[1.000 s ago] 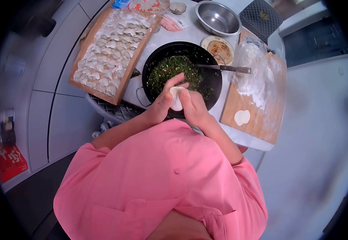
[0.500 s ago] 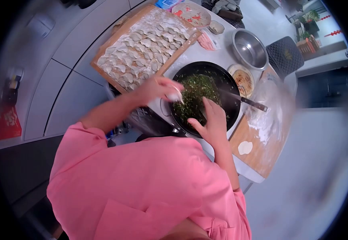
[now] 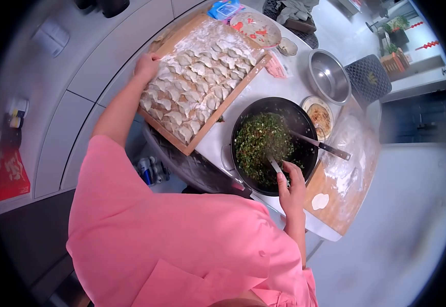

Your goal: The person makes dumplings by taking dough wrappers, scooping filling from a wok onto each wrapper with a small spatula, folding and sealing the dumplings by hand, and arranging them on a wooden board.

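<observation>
My left hand [image 3: 147, 66] is at the left edge of a floured wooden board [image 3: 195, 145] with rows of folded dumplings [image 3: 197, 69]. Its fingers are curled at the board's edge, and what they hold, if anything, is hidden. My right hand [image 3: 293, 187] is over the near rim of a black pan [image 3: 307, 128], thumb and fingers closed around the handle of a metal utensil [image 3: 273, 162]. The utensil's lower end is sunk in chopped green filling [image 3: 259, 140]. Another utensil with a long shaft [image 3: 321, 146] leans across the pan's right rim.
A round flatbread [image 3: 319, 118] on a plate and a steel bowl [image 3: 329, 77] stand right of the pan. A second floured board [image 3: 346, 204] carries one dough wrapper [image 3: 320, 201] and plastic film. Farther back are a stained plate [image 3: 269, 30] and a small bowl [image 3: 287, 46].
My left hand has moved from above the pan, where it held a white piece of dough, to the board's left edge. My right hand has closed on the utensil handle.
</observation>
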Available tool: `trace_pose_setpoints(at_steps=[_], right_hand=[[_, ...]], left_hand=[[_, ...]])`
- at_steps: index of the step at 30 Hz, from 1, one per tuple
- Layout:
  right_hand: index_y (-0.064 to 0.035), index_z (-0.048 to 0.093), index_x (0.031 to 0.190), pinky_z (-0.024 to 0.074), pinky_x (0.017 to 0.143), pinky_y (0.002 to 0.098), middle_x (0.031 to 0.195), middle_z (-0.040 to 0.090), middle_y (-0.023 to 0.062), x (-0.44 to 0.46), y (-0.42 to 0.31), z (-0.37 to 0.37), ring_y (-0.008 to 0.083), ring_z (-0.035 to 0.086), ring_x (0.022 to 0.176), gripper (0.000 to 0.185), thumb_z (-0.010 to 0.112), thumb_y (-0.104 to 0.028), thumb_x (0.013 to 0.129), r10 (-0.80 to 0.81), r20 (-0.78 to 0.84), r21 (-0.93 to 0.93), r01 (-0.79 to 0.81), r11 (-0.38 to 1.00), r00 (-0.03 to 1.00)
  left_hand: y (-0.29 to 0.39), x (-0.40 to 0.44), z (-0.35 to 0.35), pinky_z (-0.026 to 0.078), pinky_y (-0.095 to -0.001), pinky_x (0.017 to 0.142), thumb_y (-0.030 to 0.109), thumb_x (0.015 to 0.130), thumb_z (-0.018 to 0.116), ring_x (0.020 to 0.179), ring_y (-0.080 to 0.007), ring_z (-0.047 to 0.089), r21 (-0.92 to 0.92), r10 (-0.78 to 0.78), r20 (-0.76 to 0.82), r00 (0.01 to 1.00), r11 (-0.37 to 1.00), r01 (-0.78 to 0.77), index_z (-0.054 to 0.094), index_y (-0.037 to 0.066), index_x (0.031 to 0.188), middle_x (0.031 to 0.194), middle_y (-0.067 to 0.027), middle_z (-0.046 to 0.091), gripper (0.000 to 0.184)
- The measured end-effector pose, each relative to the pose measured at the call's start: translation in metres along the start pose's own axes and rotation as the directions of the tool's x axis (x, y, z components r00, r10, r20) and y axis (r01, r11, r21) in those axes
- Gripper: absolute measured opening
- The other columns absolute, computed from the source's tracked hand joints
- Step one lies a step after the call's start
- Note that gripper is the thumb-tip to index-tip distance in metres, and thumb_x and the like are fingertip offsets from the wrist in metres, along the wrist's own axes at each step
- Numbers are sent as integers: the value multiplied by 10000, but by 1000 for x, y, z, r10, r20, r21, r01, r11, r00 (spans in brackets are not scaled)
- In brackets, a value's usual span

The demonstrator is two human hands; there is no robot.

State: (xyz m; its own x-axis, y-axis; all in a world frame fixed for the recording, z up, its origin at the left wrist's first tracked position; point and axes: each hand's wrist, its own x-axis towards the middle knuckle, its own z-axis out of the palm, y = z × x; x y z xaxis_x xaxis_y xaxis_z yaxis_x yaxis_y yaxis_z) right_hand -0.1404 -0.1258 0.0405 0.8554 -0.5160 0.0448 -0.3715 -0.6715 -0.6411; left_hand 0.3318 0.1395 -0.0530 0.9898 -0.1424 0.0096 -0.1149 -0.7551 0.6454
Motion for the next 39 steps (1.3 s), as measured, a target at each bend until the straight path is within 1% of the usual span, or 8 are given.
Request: trace_pose_setpoints(at_steps=[7,19,21,22,23,26,31,39], right_hand=[[0,562,1063,440,829,347,1064,571,145,-6,7,-6,296,554,963,266,568,-169,857,65,-51,59,-62,996,997],[1,563,1049,446,810,348,1034,579,157,-10,29,-11,310,565,922,267,564,-185,858,50,-112,8,-49,999,992],[-13,573,1040,446,802,346,1009,588,156,-18,34,-23,311,569,912,263,577,-191,847,98,-151,-15,-101,995,984],[-20,579,1034,447,798,345,989,594,154,-20,38,-33,311,573,905,259,582,-195,843,137,-178,-17,-142,990,975],[-23,591,1019,451,783,339,963,604,155,-25,53,-42,302,584,884,245,582,-195,844,186,-235,-42,-201,979,954],[-15,624,967,466,723,315,877,640,141,-50,134,-56,234,616,803,199,571,-168,852,402,-451,122,-392,912,796],[17,644,894,472,682,296,811,648,97,-105,278,-67,153,601,741,176,578,-119,804,727,-550,475,-562,677,411],[6,648,746,476,577,308,678,631,86,-121,341,-54,178,603,619,217,689,-196,679,874,-375,525,-707,474,308]], left_hand=[[-17,7,11,445,-397,835,213,796,601,967,-272,568,340,184,-36,982,926,-161,672,151,939,988,-89,602,171],[18,-23,-6,445,-406,820,220,796,543,945,-341,573,299,177,31,984,937,-179,675,116,925,975,-170,617,212],[-58,32,30,447,-400,814,209,781,525,944,-336,587,127,185,76,980,973,-193,662,67,958,984,-179,625,265],[-1,-6,1,450,-394,808,177,777,518,945,-322,592,175,182,121,976,964,-201,654,64,981,993,-167,628,270],[-12,-6,2,453,-392,803,153,771,518,940,-318,594,87,158,128,979,982,-170,645,82,1015,993,-156,632,284],[-13,-4,0,457,-387,791,175,794,520,927,-307,598,374,257,90,962,887,-272,626,114,1032,990,-135,638,267],[-46,39,18,463,-381,783,189,816,530,923,-284,604,275,239,185,953,919,-283,619,119,1036,984,-122,641,248],[21,2,-24,454,-345,825,211,861,519,956,-271,599,294,259,161,952,909,-297,560,38,1125,1060,-147,617,319]])
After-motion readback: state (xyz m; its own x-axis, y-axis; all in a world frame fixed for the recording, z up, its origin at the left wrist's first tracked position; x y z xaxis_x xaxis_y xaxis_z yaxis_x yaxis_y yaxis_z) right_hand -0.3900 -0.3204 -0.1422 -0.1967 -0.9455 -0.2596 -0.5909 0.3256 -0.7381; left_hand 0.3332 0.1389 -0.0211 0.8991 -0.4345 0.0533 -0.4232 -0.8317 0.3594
